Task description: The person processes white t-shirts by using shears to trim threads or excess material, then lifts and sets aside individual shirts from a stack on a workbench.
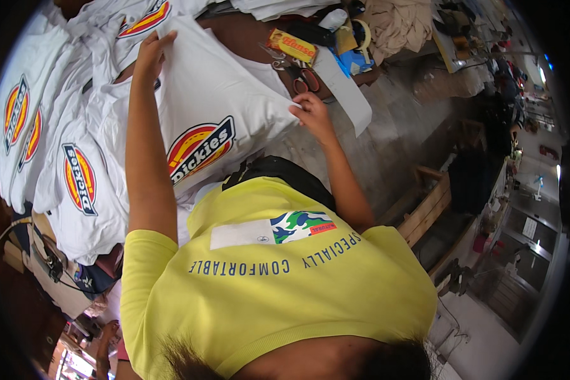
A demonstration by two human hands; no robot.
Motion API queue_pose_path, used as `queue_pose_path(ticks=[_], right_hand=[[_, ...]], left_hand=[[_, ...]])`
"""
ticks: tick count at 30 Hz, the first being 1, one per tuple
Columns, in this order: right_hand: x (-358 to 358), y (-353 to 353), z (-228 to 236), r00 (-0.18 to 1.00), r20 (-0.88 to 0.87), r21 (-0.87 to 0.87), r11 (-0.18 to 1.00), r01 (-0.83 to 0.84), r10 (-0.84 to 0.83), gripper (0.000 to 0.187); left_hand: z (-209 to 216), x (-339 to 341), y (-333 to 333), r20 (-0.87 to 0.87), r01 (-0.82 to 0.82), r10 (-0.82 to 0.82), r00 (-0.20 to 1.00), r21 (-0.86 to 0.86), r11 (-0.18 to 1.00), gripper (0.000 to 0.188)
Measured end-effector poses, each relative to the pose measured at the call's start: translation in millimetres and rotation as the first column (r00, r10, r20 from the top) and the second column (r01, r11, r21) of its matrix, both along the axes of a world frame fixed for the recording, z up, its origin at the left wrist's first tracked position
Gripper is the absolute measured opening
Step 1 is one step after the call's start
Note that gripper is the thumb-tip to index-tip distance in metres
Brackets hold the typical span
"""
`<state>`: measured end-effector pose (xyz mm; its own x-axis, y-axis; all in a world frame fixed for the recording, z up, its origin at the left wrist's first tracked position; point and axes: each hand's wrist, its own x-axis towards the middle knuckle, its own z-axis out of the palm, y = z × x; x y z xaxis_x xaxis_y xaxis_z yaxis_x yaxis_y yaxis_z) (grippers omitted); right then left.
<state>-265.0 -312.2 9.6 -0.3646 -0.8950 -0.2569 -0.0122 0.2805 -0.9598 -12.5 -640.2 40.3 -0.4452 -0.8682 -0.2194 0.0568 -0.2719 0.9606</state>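
one white shirt (215,88) across the surface (225,30), left hand (151,57) pinching its far edge, right hand (313,117) its right corner, both grips narrow, other shirts (50,82) heaped leftward (too overlapped to count), one packet (291,46), one scissors (307,79), one tape roll (366,37) beyond

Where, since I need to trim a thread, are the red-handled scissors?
In the head view, the scissors lie slightly right of upper centre, between the right hand and the yellow packet.

The left forearm (148,152) hides part of the held shirt (228,88) and its emblem (204,148); the top edge crops another emblem (147,19).
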Motion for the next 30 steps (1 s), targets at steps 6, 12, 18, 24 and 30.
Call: queue_pose_path(ticks=[6,12,18,24,30], right_hand=[[-45.9,-22.0,13.9,0.817,-0.486,-0.24,0.946,0.218,-0.311,0.021],[-160.0,-21.7,34.4,0.769,-0.418,-0.089,0.864,0.495,-0.484,0.034],[-175.2,-37.5,42.9,0.878,-0.089,0.193,0.856,0.479,-0.471,0.049],[-194.8,-41.3,39.9,0.9,0.008,0.225,0.878,0.422,-0.435,0.038],[-194.4,-31.0,37.4,0.819,0.316,0.06,0.871,0.487,-0.48,0.024]], left_hand=[[-52.6,1.2,0.0,-0.059,0.007,0.0,0.998,0.132,0.991,0.028],[-44.2,1.4,7.3,-0.08,0.022,-0.011,0.997,0.148,0.989,0.028],[-53.1,4.4,7.9,-0.118,-0.008,0.024,0.993,0.129,0.992,0.027],[-56.7,3.6,6.9,-0.13,-0.011,0.025,0.991,0.108,0.994,0.027],[-50.9,3.1,10.2,-0.136,-0.012,0.028,0.99,0.119,0.993,0.027]])
